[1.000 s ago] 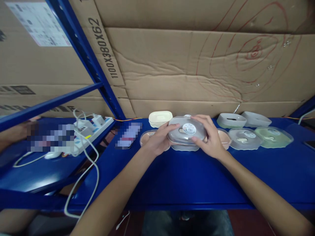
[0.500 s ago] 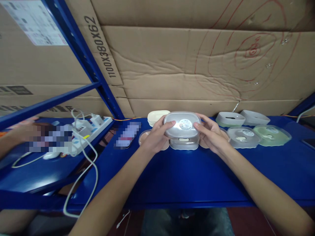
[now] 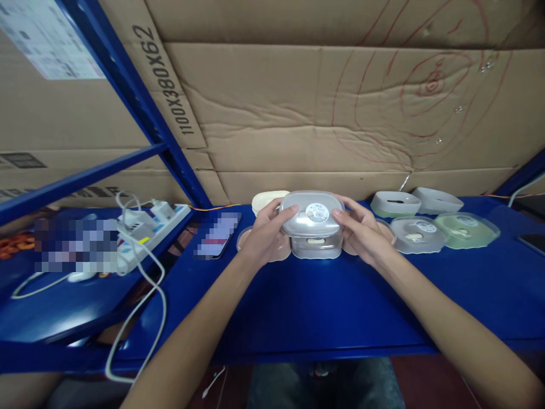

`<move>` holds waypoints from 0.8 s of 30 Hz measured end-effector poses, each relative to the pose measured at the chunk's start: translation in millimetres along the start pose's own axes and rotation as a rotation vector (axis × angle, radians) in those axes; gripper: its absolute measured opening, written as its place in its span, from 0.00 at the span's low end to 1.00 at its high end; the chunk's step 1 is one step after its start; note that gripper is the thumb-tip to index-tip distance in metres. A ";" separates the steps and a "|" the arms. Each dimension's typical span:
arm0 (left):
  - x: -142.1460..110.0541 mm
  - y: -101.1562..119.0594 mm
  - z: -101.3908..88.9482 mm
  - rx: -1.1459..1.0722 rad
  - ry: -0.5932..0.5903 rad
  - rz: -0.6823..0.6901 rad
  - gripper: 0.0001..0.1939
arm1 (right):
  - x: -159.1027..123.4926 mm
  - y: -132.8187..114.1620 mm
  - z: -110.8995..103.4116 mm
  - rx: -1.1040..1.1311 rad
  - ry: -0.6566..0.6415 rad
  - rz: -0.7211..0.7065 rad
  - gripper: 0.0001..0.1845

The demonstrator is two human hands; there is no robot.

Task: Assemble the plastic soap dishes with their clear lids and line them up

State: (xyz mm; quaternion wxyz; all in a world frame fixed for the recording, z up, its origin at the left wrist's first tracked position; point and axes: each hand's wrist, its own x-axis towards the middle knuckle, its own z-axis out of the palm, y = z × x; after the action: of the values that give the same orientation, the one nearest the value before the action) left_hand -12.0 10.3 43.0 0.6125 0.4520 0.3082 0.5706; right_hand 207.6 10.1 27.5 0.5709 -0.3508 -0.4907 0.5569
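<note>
Both of my hands hold up a clear oval plastic lid (image 3: 293, 224) with a round white sticker. My left hand (image 3: 268, 230) grips its left end, thumb on top. At its right end, my right hand (image 3: 360, 227) has the thumb near the sticker; the fingers beneath are hidden. Just below, a second clear lid (image 3: 317, 250) with a small pale tab rests on the blue table, partly covered. Pinkish lids (image 3: 281, 250) peek out on either side, behind my hands. A cream oval stack (image 3: 266, 200) stands behind my left hand.
To the right lie a clear grey lid (image 3: 419, 241) and a green lid (image 3: 468, 236). Behind them stand two oval containers (image 3: 395, 203). A phone (image 3: 219, 236) lies to the left, near a white power strip (image 3: 170, 218) and a looped cable (image 3: 164, 301). Cardboard (image 3: 272, 102) backs the table.
My hands keep their hold on the lid, which stays in nearly the same place. The view has shifted slightly. Another person's hand at the far left has gone out of sight.
</note>
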 end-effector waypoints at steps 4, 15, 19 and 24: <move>4.7 6.2 -3.8 0.080 0.072 0.002 0.26 | 1.7 0.5 -2.6 -0.065 0.020 -0.082 0.29; -101.6 34.8 -49.5 0.452 0.334 0.101 0.24 | 11.1 -6.8 -22.9 -0.257 0.126 -0.297 0.22; -133.0 7.6 -84.5 0.588 0.427 -0.036 0.30 | 8.7 -2.3 -17.7 -0.284 0.093 -0.323 0.21; -131.4 -7.9 -99.8 0.954 0.439 0.042 0.29 | 9.2 1.9 -17.4 -0.314 0.073 -0.340 0.21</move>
State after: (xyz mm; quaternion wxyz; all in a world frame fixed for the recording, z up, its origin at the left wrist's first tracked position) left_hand -118.7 -97.6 -22.3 0.2481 0.5564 0.6457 0.4603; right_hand 222.6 21.9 22.5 0.6124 -0.3672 -0.6025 0.3565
